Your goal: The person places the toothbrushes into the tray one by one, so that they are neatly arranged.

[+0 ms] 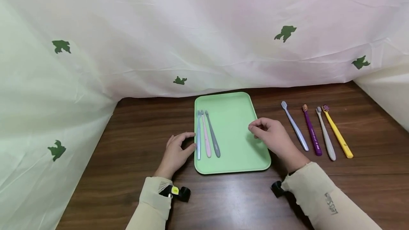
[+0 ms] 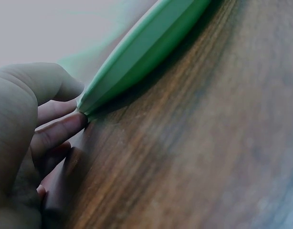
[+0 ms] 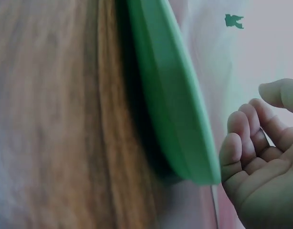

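Note:
A light green tray (image 1: 236, 134) lies on the wooden table. Along its left side rest three toothbrushes: a light blue toothbrush (image 1: 198, 137), a pink toothbrush (image 1: 206, 137) and a grey toothbrush (image 1: 213, 136). My left hand (image 1: 175, 153) is at the tray's left edge; its fingertips (image 2: 65, 126) touch the rim from outside. Over the tray's right edge hovers my right hand (image 1: 273, 137). In the right wrist view its fingers (image 3: 239, 124) are loosely curled, the thumb stands apart from them, and nothing is held.
Right of the tray lie a blue toothbrush (image 1: 295, 127), a purple toothbrush (image 1: 311, 130), a light grey toothbrush (image 1: 326, 134) and a yellow toothbrush (image 1: 338, 132), roughly side by side. A white curtain (image 1: 204, 31) with green bird shapes borders the table (image 1: 140, 123) at back and sides.

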The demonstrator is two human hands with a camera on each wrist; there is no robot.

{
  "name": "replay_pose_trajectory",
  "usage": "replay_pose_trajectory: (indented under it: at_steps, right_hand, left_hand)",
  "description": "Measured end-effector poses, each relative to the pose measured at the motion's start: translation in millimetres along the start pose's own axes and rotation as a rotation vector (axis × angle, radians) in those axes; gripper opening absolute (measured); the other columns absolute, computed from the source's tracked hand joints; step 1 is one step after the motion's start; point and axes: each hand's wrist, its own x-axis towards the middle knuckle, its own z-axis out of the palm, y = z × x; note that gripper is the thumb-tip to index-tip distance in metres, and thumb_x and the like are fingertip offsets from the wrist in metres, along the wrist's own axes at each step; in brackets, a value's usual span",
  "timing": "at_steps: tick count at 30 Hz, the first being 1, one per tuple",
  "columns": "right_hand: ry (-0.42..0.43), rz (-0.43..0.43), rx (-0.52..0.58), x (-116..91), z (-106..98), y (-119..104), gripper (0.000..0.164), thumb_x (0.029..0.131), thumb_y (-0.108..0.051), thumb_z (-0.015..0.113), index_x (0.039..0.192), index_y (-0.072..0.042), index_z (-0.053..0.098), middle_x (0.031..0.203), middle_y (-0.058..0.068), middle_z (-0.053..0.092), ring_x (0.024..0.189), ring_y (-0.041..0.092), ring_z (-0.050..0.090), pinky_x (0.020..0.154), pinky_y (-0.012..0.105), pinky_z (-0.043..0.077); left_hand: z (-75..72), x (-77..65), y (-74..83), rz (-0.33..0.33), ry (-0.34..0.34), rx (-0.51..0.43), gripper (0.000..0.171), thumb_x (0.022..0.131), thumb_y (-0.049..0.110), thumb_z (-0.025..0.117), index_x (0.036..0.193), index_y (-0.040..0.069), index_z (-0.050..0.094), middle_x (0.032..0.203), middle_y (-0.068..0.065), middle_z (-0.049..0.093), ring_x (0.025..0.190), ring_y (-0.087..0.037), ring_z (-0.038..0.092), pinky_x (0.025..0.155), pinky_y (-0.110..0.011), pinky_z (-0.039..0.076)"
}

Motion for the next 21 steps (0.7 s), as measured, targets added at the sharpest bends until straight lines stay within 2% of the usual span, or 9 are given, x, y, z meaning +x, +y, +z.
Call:
replay_pose_trajectory:
  at_steps: [7,14,21]
  right_hand:
    - [0.022,0.010,0.044,4,1,4,0.028,0.100,-0.030,0.064,0.108,-0.004,0.072,0.100,0.014,0.071,0.083,0.020,0.065,0.072,0.032,0.057]
    - [0.034,-0.003,0.065,10,6,11,0.025,0.099,-0.027,0.064,0.104,-0.004,0.072,0.090,0.013,0.068,0.074,0.020,0.060,0.064,0.030,0.054]
    - [0.144,0.045,0.045,10,-5,27,0.024,0.099,-0.025,0.064,0.101,-0.002,0.073,0.091,0.011,0.069,0.068,0.014,0.055,0.059,0.027,0.050]
  left_hand:
    - [-3.2,-0.3,-0.6,-0.010,-0.012,0.008,0.034,0.094,0.019,0.071,0.127,0.012,0.068,0.132,-0.004,0.065,0.135,-0.028,0.049,0.123,-0.050,0.009]
    - [-12.6,-2.6,-3.8,-0.039,-0.008,0.028,0.033,0.095,0.019,0.070,0.127,0.012,0.067,0.133,-0.006,0.065,0.135,-0.028,0.048,0.123,-0.048,0.009]
    - [-2.9,1.4,0.1,-0.015,-0.021,0.005,0.034,0.094,0.019,0.070,0.127,0.011,0.068,0.133,-0.008,0.064,0.136,-0.030,0.047,0.123,-0.051,0.010]
